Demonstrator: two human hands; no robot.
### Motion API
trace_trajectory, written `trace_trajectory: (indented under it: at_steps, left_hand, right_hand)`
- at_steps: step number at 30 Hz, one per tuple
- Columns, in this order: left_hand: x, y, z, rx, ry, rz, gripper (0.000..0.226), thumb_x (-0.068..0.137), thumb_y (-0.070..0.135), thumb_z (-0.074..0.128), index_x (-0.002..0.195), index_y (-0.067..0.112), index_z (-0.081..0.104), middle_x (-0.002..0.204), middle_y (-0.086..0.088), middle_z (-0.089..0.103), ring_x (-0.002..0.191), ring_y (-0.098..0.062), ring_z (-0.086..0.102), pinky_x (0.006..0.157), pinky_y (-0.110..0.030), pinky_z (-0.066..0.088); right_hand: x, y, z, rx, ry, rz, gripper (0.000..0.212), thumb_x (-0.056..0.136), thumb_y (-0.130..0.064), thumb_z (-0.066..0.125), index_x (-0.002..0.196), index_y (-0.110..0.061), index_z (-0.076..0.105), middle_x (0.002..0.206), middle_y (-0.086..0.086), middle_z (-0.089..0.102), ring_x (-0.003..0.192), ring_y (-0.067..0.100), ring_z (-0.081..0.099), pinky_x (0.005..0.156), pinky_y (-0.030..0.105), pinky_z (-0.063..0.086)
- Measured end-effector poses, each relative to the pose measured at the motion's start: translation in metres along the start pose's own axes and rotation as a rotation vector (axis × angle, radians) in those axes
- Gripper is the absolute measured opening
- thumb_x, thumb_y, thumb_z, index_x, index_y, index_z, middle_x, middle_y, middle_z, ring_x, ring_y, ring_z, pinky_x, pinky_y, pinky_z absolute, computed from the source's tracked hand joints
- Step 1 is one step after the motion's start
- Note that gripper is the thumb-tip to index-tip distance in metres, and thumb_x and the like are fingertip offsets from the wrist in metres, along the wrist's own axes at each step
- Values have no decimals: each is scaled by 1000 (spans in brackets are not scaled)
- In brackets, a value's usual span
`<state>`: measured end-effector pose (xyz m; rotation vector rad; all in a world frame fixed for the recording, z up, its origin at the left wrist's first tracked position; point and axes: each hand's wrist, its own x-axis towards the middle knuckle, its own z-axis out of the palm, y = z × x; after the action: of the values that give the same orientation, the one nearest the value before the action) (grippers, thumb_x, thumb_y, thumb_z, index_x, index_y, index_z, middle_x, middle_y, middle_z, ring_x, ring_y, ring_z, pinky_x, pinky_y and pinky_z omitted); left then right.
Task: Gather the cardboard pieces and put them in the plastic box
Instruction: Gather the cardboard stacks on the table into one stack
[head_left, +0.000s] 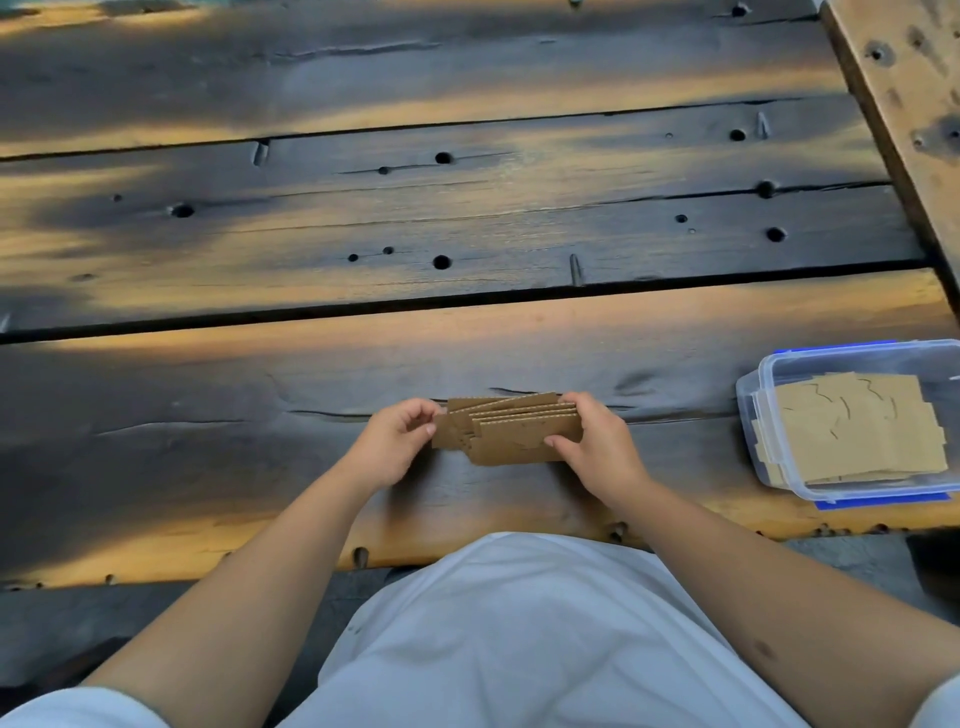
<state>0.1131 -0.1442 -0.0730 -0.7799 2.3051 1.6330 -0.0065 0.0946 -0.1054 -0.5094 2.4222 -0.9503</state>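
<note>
Planks of dark, weathered wood make up the table (467, 218), pocked with holes and split by long gaps. At its near right edge sits the plastic box (763, 415), clear with blue trim, lid off, already lined with flat tan cardboard (857, 426). In front of the person's body, both hands hold the stack of cardboard pieces (511, 434) just above the wood. The left hand (397, 441) pinches the stack's left end between thumb and curled fingers; the right hand (597, 441) clamps the right end, thumb on the near face and fingers over the top.

The step in hand looks like squaring up the stack before it goes to the box. To do it well, the person would likely tap the long edges on the table until they sit flush, keep both ends pinched so nothing slides out, then carry it right and lower it flat inside.

The pieces are thin brown corrugated strips, fanned unevenly, with pale fluted edges showing and the nearest piece hanging lowest.
</note>
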Motion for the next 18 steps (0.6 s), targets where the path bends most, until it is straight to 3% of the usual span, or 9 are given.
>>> trace_trajectory:
  at_steps: [4,6,8,10,12,14,15,18]
  left_hand:
    - [2,1,9,201,-30,23,25,92,-5,50,99,14,65,100,1,68,95,-14,60,85,-23,44]
    - [4,4,15,326,-60,62,34,91,-3,47,112,18,63,108,3,68,99,-13,59,82,-21,43]
    - [4,5,22,335,-137,78,47,86,-6,44,125,18,55,112,1,66,99,-13,57,78,-11,40]
    - [3,5,31,313,-255,13,57,81,-1,48,134,20,40,103,0,62,85,-11,55,66,-2,37]
    - [3,5,42,360,-323,-54,57,83,16,60,131,21,30,107,-4,56,90,-13,54,72,-14,44]
    - [6,3,51,446,-248,-53,56,84,32,67,126,17,34,119,-9,52,108,-23,50,90,-36,45]
    - [7,3,54,451,-197,-26,52,85,33,66,124,14,38,121,-9,52,112,-25,49,94,-39,43]
    - [7,4,61,403,-80,97,30,92,23,59,115,9,47,118,-12,58,111,-28,53,87,-35,42]
  right_hand:
    - [-1,-1,2,10,-9,39,49,82,-22,74,124,-22,50,98,-6,55,91,12,49,77,25,37]
    - [-2,-1,3,11,-11,42,52,82,-22,74,127,-25,47,101,-5,56,92,13,49,79,27,38]
    - [-3,-1,2,-6,-3,29,56,82,-23,74,130,-24,46,109,-1,57,99,15,50,84,28,41]
    - [-4,-1,2,-41,10,5,58,81,-23,75,132,-19,46,118,3,58,108,19,51,90,30,41]
    - [-5,0,3,-60,19,-6,61,82,-24,75,133,-12,45,124,6,56,114,22,50,93,30,39]
    - [-8,3,3,-73,14,-8,62,81,-25,75,132,-8,44,124,9,54,116,25,50,92,30,38]
    - [-9,5,3,-88,11,-13,62,81,-26,76,131,-7,45,123,10,54,115,26,51,90,31,38]
    - [-14,11,0,-119,34,4,60,81,-30,75,129,-8,46,121,11,59,114,28,53,87,34,40]
